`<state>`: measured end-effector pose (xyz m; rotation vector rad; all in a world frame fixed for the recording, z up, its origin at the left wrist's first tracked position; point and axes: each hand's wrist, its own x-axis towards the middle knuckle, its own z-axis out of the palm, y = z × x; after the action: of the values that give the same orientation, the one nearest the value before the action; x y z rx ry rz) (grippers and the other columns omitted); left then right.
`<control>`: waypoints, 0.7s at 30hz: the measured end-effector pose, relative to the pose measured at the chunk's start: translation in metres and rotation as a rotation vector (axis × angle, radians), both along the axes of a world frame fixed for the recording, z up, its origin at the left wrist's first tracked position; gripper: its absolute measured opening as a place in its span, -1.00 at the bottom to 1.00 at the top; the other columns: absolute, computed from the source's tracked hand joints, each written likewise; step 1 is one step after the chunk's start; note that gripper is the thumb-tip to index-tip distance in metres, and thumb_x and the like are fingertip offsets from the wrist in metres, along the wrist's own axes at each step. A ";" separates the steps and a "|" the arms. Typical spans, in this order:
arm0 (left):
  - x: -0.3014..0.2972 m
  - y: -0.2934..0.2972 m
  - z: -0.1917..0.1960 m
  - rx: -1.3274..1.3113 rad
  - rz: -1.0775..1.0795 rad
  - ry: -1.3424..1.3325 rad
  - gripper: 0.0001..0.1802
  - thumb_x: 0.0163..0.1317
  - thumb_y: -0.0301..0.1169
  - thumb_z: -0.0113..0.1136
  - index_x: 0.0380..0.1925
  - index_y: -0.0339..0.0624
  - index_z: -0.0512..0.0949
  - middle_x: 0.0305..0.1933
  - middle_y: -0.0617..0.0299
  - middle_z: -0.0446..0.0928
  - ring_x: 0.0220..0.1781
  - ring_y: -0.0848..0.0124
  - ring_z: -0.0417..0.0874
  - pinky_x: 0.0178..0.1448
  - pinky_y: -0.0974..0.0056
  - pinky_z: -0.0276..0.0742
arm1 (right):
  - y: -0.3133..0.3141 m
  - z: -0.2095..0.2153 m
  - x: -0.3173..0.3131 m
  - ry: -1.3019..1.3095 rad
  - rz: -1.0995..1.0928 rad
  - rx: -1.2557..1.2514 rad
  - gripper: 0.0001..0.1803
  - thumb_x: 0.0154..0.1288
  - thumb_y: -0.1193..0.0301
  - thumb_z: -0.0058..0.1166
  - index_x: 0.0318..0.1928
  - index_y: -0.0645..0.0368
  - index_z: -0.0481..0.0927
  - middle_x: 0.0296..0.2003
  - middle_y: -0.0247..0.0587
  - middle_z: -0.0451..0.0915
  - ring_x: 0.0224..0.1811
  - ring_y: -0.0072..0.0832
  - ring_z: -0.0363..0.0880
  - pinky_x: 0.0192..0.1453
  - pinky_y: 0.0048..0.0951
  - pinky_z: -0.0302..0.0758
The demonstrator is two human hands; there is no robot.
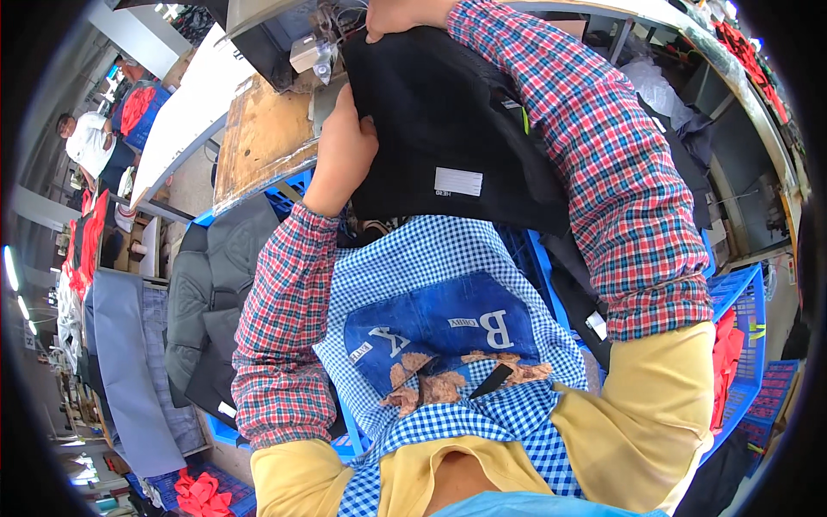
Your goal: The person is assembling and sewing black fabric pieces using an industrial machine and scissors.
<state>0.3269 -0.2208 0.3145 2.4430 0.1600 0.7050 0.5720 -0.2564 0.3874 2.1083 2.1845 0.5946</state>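
A black cloth piece (439,121) hangs down in front of my chest below the sewing machine (280,47), with a white printed label patch (458,182) near its lower edge. My left hand (347,153) is closed on the cloth's left edge, the thumb on the near side and some fingers hidden. At the top, my right hand (405,15) grips the cloth's upper edge next to the machine head; part of this hand is cut off by the picture's rim. A bit of yellow-green (525,119) shows at the cloth's right side.
The machine's worn wooden tabletop (263,138) lies left of the cloth. Dark padded pieces (211,284) hang over a blue crate at my left. A blue crate (741,345) with red cloth stands at right. Another person (93,142) is far left.
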 end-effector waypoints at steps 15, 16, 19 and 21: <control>-0.012 0.000 -0.003 0.110 0.022 -0.108 -0.44 0.15 -0.58 0.02 0.19 -0.49 0.21 -0.16 -0.38 0.51 -0.10 -0.23 0.55 -0.06 0.00 0.50 | 0.002 0.007 -0.024 0.342 -0.255 0.013 -0.55 0.00 0.12 0.27 -0.27 0.28 0.67 -0.25 0.15 0.62 -0.13 -0.01 0.60 -0.03 -0.13 0.49; -0.013 0.001 -0.003 0.098 0.013 -0.106 -0.44 0.15 -0.57 0.02 0.19 -0.48 0.21 -0.15 -0.38 0.51 -0.09 -0.22 0.55 -0.05 0.00 0.49 | 0.002 0.006 -0.025 0.331 -0.237 0.008 -0.55 0.00 0.12 0.27 -0.28 0.28 0.67 -0.26 0.15 0.62 -0.13 -0.01 0.60 -0.04 -0.12 0.50; -0.014 0.001 -0.004 0.109 0.013 -0.111 -0.44 0.16 -0.57 0.02 0.20 -0.48 0.21 -0.13 -0.38 0.50 -0.08 -0.22 0.55 -0.04 0.00 0.49 | 0.007 0.004 -0.024 0.302 -0.192 0.000 -0.55 0.01 0.11 0.26 -0.29 0.28 0.67 -0.28 0.14 0.62 -0.15 -0.02 0.61 -0.05 -0.12 0.50; -0.015 0.001 -0.004 0.132 0.021 -0.117 -0.44 0.16 -0.56 0.01 0.20 -0.48 0.21 -0.12 -0.39 0.50 -0.07 -0.22 0.55 -0.04 0.00 0.49 | 0.008 0.001 -0.021 0.286 -0.167 -0.005 -0.56 0.02 0.11 0.25 -0.29 0.28 0.67 -0.28 0.14 0.62 -0.15 -0.02 0.61 -0.05 -0.12 0.50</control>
<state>0.3121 -0.2202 0.3106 2.5192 0.0963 0.8917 0.5507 -0.2480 0.3884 2.4745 2.1018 0.2900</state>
